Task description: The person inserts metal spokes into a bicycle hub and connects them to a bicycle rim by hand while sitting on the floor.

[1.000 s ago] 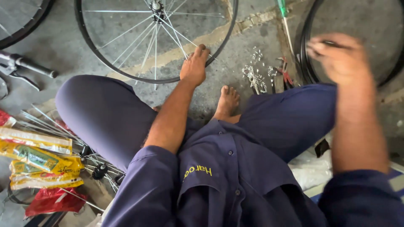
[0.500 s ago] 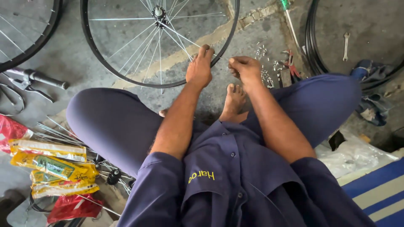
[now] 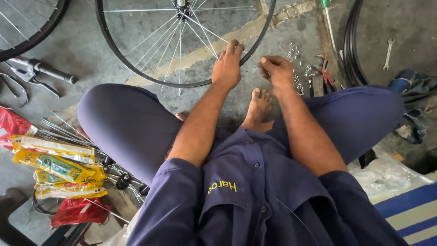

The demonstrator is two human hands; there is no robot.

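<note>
at the left, yellow spoke packets (image 3: pixel 57 166) are laid on the floor. the bicycle wheel (image 3: pixel 182 43) lies flat at far centre; its near rim is gripped by the left hand (image 3: pixel 227 68). just right, the right hand (image 3: pixel 276 70) is pinched shut on something small, which cannot be told. spoke nipples (image 3: pixel 298 68) are scattered beyond. spoke fitting seems in hand; careful alignment at the rim is called for.

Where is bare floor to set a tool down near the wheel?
Bare concrete lies inside the wheel rim between the spokes, and between the tyre and the spanner. It is crowded right of the right hand, with small metal parts and pliers, and by the yellow packets.
</note>
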